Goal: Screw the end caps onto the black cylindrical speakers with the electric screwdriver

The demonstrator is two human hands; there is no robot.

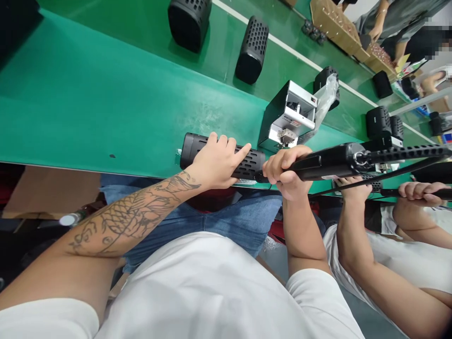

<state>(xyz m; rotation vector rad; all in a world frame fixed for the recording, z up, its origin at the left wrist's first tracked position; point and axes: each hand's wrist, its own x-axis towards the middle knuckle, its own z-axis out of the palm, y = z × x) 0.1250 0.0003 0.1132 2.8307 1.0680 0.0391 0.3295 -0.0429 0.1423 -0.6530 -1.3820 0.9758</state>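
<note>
My left hand (219, 162) is wrapped over a black perforated housing (247, 161), which lies on its side at the bench's near edge. Its fingers hold the housing about the middle. In my right hand (289, 168) is a black electric screwdriver (323, 161), held level with its tip toward the right end of the housing. The exact contact at the tip is too small to make out. Just beyond my right hand stands a black and silver screw feeder (290, 115).
Several similar black housings stand on the green conveyor (226, 61), among them one housing (252, 49) beyond my hands. A plastic bag (326, 101) hangs beside the feeder. A cable (388, 176) runs right from my screwdriver. At right, a co-worker's hand (355, 188) holds another housing.
</note>
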